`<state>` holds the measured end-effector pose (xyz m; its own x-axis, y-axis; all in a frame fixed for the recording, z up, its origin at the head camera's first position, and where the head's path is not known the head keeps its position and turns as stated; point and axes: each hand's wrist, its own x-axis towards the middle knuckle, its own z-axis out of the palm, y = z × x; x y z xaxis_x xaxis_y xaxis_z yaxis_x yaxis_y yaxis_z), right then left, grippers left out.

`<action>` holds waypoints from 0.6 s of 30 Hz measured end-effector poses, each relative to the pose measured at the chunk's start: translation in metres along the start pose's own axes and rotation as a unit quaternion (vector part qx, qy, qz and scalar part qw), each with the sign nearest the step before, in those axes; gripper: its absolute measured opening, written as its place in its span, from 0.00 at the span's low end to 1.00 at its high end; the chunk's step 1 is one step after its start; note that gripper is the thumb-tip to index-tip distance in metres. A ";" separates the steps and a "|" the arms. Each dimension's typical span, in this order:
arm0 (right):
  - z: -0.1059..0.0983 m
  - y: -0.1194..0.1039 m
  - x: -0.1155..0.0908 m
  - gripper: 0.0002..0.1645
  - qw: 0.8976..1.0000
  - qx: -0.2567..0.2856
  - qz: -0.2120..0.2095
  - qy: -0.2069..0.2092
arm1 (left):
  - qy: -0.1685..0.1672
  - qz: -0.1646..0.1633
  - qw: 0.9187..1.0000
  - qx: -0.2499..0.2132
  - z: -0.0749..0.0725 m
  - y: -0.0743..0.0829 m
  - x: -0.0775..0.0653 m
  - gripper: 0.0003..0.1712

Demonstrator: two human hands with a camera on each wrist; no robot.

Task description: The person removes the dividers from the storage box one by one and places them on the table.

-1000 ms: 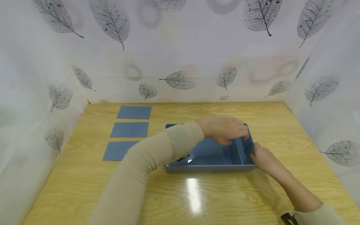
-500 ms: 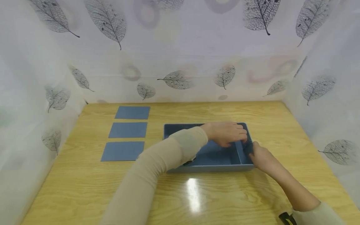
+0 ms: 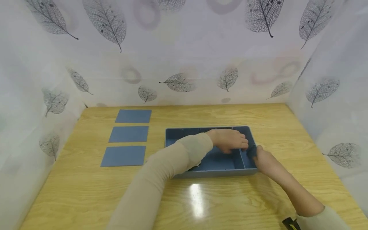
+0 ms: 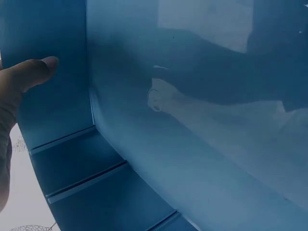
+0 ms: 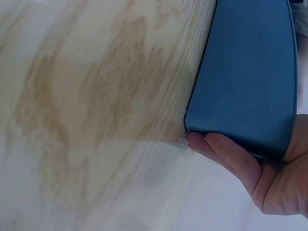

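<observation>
In the head view a blue tray (image 3: 218,173) lies on the wooden table. A thin divider (image 3: 242,158) crosses it near its right end. My left hand (image 3: 230,140) reaches over the tray, fingers bent down on the divider's far side. In the left wrist view the thumb lies against the divider's face (image 4: 53,108), so the hand pinches it; those fingertips are hidden. My right hand (image 3: 267,161) grips the tray's right end wall. The right wrist view shows fingers curled round the corner of this wall (image 5: 245,77), its thumb out of sight.
Three flat blue rectangular panels (image 3: 133,116) (image 3: 128,134) (image 3: 123,156) lie in a column at the table's left. Grooves (image 4: 89,182) line the tray's long wall. Leaf-patterned cloth (image 3: 184,48) surrounds the table's back and sides.
My left hand has moved slightly toward me along the divider. The right hand keeps its grip on the tray's end. The whole head view has shifted a little to the left.
</observation>
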<state>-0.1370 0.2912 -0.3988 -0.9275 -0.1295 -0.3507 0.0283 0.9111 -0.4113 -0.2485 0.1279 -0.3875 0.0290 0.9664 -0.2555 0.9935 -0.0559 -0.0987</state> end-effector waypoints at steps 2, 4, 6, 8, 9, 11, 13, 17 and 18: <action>0.001 0.000 0.000 0.11 1.000 0.003 0.000 0.000 | -0.007 0.009 1.000 0.003 0.002 0.000 0.002 0.21; 0.002 0.000 -0.001 0.10 1.000 0.003 -0.003 0.004 | -0.009 0.012 1.000 0.005 0.004 0.001 0.004 0.20; 0.002 0.000 0.000 0.10 1.000 -0.002 -0.006 0.012 | -0.010 0.006 1.000 0.002 0.006 0.000 0.006 0.20; 0.002 -0.001 0.000 0.10 1.000 -0.007 -0.005 0.016 | -0.011 -0.003 1.000 -0.005 0.008 -0.002 0.006 0.21; 0.002 -0.001 0.001 0.11 1.000 -0.009 -0.003 0.016 | -0.012 -0.007 1.000 -0.007 0.010 -0.004 0.006 0.22; 0.001 -0.001 0.001 0.12 1.000 -0.010 0.002 0.014 | -0.011 -0.010 1.000 -0.011 0.013 -0.006 0.007 0.22; 0.001 -0.002 0.001 0.12 1.000 -0.008 0.004 0.010 | -0.006 -0.008 1.000 -0.014 0.015 -0.007 0.007 0.22; 0.001 -0.001 -0.001 0.12 1.000 0.002 0.002 0.004 | -0.005 -0.003 1.000 0.000 0.015 -0.007 0.008 0.21; 0.001 -0.001 -0.001 0.11 1.000 0.004 0.002 0.004 | -0.007 -0.003 1.000 0.006 0.015 -0.007 0.009 0.21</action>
<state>-0.1355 0.2905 -0.3989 -0.9301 -0.1233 -0.3460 0.0349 0.9081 -0.4174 -0.2563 0.1328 -0.4033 0.0212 0.9631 -0.2684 0.9923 -0.0529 -0.1116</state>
